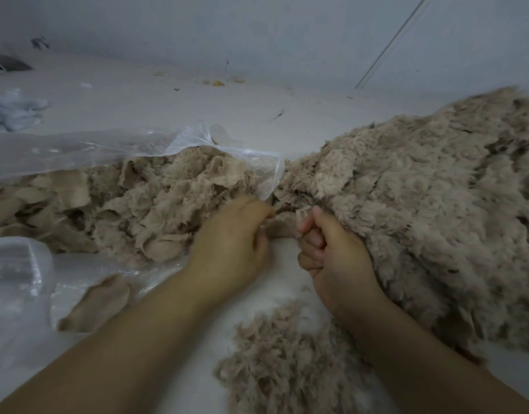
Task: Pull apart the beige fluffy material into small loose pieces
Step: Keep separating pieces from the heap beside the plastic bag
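Note:
A big heap of beige fluffy material [421, 198] fills the right side of the floor. A second mass of it [155, 204] lies at the left, partly inside a clear plastic bag [114, 147]. A small piece [282, 224] is stretched between both hands at the centre. My left hand [233, 243] pinches its left end. My right hand [332, 249] grips its right end with curled fingers, resting against the big heap. A pile of small loose pieces [284, 363] lies below my right forearm.
A pale floor [197, 109] runs back to a wall with small scraps along its foot. More crumpled clear plastic [21, 282] lies at the lower left, with one flat beige scrap [99, 303] on it. A whitish bundle [12, 109] sits at the far left.

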